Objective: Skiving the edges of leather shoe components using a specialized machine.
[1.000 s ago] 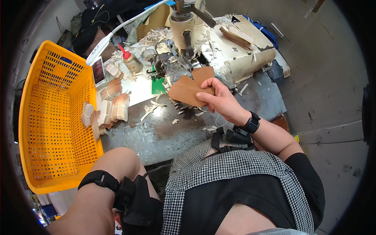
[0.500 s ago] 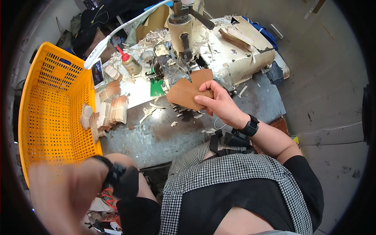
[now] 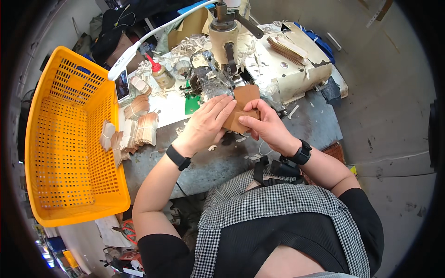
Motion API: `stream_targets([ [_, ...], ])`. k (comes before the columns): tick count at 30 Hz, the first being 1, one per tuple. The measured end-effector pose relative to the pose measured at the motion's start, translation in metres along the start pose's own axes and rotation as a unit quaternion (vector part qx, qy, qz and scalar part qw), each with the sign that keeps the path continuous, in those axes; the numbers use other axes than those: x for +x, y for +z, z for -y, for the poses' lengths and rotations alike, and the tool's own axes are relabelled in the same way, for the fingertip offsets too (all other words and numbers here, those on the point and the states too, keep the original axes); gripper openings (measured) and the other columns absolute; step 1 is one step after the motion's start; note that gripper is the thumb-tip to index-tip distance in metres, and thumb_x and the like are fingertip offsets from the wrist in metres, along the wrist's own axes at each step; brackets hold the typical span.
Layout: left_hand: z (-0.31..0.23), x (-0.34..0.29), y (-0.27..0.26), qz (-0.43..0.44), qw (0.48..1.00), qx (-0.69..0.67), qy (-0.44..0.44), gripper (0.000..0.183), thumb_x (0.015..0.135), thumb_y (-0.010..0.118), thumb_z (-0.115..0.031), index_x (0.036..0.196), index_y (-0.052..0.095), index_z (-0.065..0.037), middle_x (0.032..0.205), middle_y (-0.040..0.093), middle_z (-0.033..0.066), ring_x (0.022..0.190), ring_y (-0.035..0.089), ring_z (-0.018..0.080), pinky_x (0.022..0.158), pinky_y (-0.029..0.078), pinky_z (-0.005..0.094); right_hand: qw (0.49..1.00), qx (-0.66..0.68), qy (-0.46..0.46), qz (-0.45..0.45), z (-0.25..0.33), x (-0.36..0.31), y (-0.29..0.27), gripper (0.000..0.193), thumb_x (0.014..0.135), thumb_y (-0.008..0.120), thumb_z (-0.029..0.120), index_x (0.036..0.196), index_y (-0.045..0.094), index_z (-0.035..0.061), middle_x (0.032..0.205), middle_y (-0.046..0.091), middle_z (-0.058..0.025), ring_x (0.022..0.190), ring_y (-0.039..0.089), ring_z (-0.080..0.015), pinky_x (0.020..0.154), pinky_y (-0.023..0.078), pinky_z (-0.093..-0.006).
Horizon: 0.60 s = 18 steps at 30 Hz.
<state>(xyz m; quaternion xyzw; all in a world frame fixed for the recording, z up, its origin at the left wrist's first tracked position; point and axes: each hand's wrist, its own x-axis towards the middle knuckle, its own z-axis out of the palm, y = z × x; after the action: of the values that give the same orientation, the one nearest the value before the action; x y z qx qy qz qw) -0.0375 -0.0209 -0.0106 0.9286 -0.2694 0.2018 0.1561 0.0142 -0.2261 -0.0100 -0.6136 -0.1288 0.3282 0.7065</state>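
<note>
Two flat brown leather pieces overlap in front of a cream-coloured machine with a dark lever. My right hand is closed on them, thumb on top and the other fingers curled at the right edge. My left hand lies over their left side, its fingers stretched out side by side and touching the leather. Its thumb is mostly hidden, so a grip from below cannot be made out. Pale scraps cling around the machine's working part, just beyond my hands.
A yellow perforated basket stands at the left. Beside it lie tied bundles of leather pieces, a phone and a red-tipped bottle. A white lamp arches above. More brown strips rest on the machine's cover.
My left hand has come up from the lower left, beside the basket, onto the leather's left side. My right hand keeps hold of the pieces. The whole view has shifted slightly.
</note>
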Motion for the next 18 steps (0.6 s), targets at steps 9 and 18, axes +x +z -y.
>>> stream_targets([
  [9, 0.019, 0.002, 0.014, -0.087, 0.994, 0.06, 0.041, 0.05, 0.06, 0.069, -0.003, 0.109, 0.061, 0.001, 0.109, 0.064, 0.0137, 0.101, 0.063, 0.029, 0.083, 0.054, 0.0371, 1.0, -0.006, -0.012, -0.004, 0.001, -0.001, 0.004, 0.031, 0.088, 0.069, 0.02, 0.106, 0.046, 0.0098, 0.079, 0.054, 0.0001, 0.056, 0.047, -0.0049, 0.046, 0.037, -0.0208],
  [18, 0.025, 0.017, -0.002, -0.054, 0.995, 0.038, 0.068, 0.048, 0.057, 0.071, -0.005, 0.104, 0.064, 0.0, 0.104, 0.064, 0.0108, 0.095, 0.062, 0.0272, 0.08, 0.054, 0.0362, 1.0, -0.002, -0.014, -0.008, 0.001, 0.002, 0.007, 0.03, 0.089, 0.068, 0.019, 0.105, 0.045, 0.0086, 0.079, 0.056, -0.0013, 0.055, 0.048, -0.0056, 0.046, 0.038, -0.0213],
])
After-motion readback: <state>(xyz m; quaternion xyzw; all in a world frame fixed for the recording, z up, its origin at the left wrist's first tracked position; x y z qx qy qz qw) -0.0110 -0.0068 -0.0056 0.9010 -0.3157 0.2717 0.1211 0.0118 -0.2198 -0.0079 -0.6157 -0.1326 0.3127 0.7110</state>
